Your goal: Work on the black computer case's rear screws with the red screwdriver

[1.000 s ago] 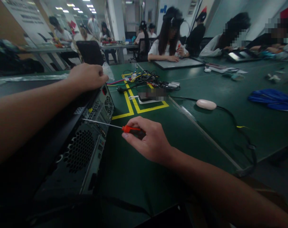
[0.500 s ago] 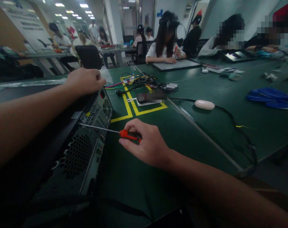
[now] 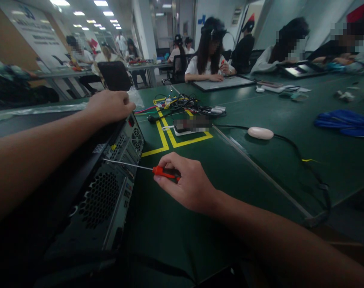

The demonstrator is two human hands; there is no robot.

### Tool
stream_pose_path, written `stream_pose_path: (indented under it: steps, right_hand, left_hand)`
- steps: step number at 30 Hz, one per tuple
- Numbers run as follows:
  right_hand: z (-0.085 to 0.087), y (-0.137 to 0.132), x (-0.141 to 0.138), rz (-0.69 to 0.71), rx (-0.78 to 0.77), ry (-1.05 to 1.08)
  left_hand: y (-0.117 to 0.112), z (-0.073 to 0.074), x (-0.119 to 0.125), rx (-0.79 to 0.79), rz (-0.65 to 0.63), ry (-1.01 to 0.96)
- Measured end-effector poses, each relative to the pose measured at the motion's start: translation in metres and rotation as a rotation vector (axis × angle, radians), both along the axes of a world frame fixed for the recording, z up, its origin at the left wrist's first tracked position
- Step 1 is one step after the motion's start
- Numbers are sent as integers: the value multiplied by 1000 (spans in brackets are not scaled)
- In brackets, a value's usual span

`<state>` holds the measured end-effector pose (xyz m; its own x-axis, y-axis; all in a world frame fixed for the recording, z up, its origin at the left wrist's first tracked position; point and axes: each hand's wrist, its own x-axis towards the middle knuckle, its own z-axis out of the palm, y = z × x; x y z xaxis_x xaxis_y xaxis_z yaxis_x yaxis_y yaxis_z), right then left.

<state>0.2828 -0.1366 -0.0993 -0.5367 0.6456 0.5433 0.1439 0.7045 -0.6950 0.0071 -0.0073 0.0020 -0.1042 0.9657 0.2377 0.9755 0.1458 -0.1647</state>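
A black computer case (image 3: 115,138) lies on the left of the table, its metal rear panel with round vents facing right. On the case's far corner rests my left hand (image 3: 111,106), its fingers curled; anything inside them is hidden. My right hand (image 3: 186,180) is closed around the red and black handle of a screwdriver (image 3: 160,171). The long thin shaft points left, and its tip reaches the upper edge of the rear panel, above the large honeycomb vent. From here I cannot tell whether the tip sits in a screw.
Beyond the case lies a tangle of cables (image 3: 184,103), with a dark device on a white base (image 3: 192,126) inside yellow tape. A pale oval cable switch (image 3: 260,133) and a blue cloth-like bundle (image 3: 342,123) lie rightward. Several people sit across the table.
The view has shifted slightly, so everything appears a little lower and further right. My hands and the screwdriver keep nearly the same place against the case.
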Motion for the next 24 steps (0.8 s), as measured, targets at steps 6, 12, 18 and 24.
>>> stream_pose_path:
  steps: [6, 12, 18, 24]
  right_hand:
    - [-1, 1, -1, 8, -19, 5]
    - [0, 0, 0, 12, -11, 12]
    - [-1, -1, 0, 16, -43, 18]
    - [1, -1, 0, -1, -22, -5]
  left_hand:
    - [2, -1, -2, -8, -11, 37]
    - [3, -1, -1, -8, 1, 24]
    - [3, -1, -2, -3, -2, 17]
    - [2, -1, -3, 4, -6, 19]
